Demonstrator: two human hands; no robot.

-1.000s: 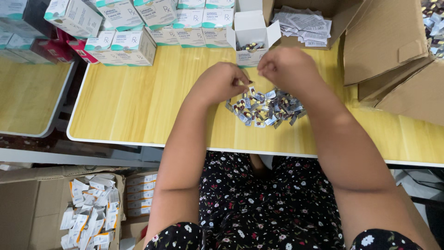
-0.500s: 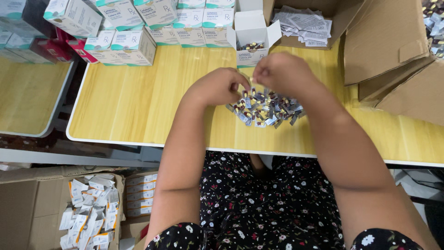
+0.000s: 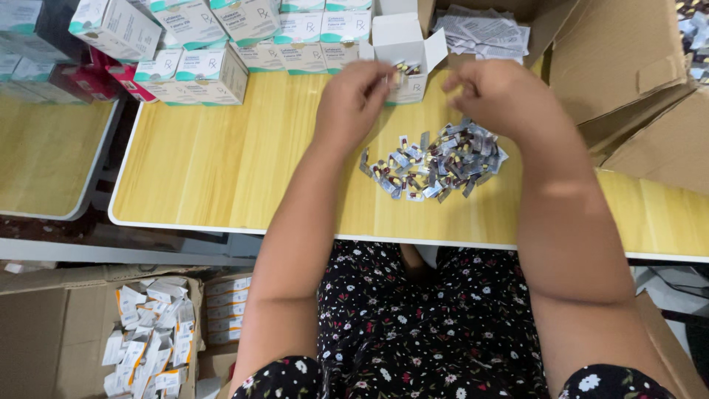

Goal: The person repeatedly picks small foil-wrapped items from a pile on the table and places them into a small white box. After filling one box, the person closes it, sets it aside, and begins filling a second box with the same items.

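My left hand [image 3: 353, 100] pinches a small strip of capsules at the mouth of an open white carton [image 3: 399, 37] standing at the back of the yellow wooden table [image 3: 221, 155]. My right hand [image 3: 506, 96] hovers with its fingers curled, just right of the carton and above a pile of cut silver capsule strips [image 3: 436, 159]. Nothing shows in the right hand. The pile lies between my forearms near the table's front edge.
Stacked white-and-teal medicine cartons [image 3: 199, 66] line the back left. Folded paper leaflets [image 3: 484, 29] lie in a brown cardboard box [image 3: 628, 59] at the back right. A floor box of flattened small cartons [image 3: 148, 340] sits lower left, beside a second table [image 3: 44, 148].
My hands were together over the pile; now they are apart. The left hand has carried a strip up to the open carton, and the right has lifted to the right.
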